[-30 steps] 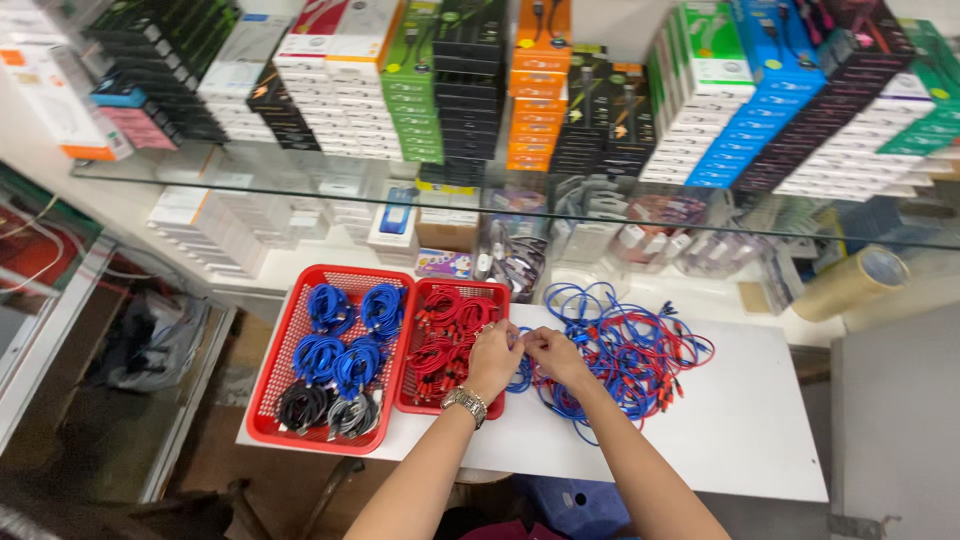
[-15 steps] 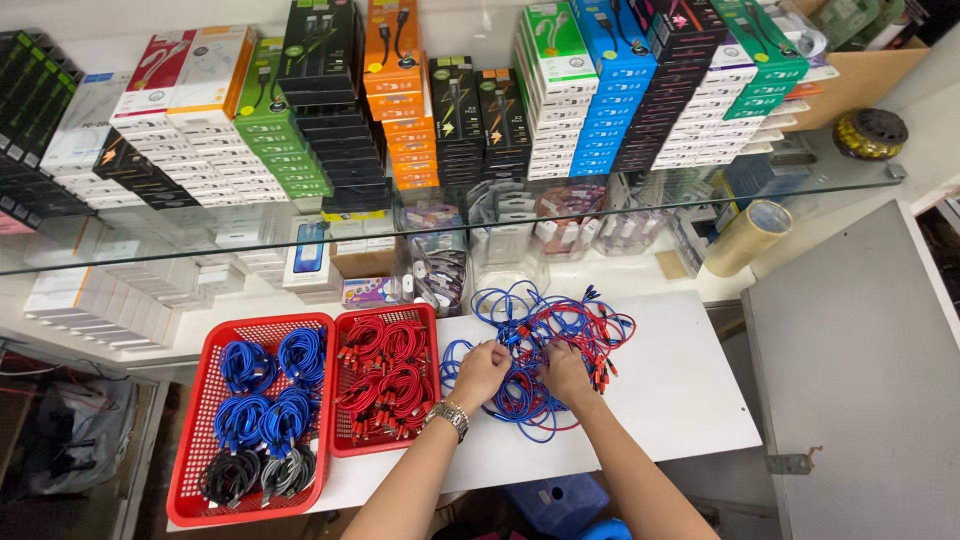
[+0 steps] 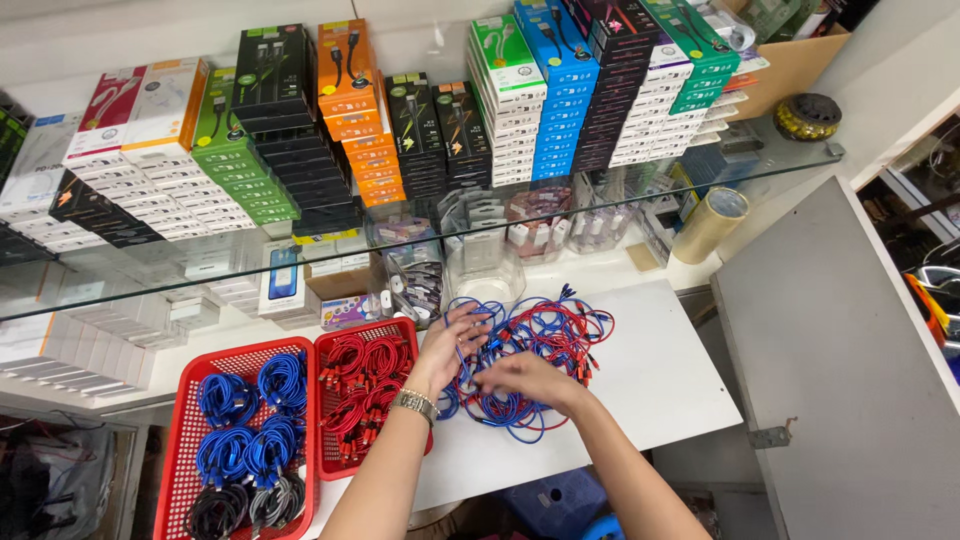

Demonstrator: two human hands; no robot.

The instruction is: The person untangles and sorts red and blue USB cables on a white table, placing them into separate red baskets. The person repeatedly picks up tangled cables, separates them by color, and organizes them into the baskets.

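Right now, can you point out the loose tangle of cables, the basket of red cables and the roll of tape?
Loose cable tangle (image 3: 545, 335): head view, on red and blue loops.
Red-cable basket (image 3: 352, 333): head view, on its top rim.
Tape roll (image 3: 708, 226): head view, on its outer side.

Bare forearms, one wristwatch
The left hand (image 3: 450, 350) wears a silver metal-link wristwatch (image 3: 414, 404); the right hand (image 3: 530, 378) is unadorned, both arms sleeveless.

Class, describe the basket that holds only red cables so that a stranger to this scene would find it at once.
Start at the white table below the glass shelf. Two red baskets sit side by side at its left end; take the one nearer the left hand. That red-cable basket holds red coils only, while its neighbour holds blue, black and grey coils.
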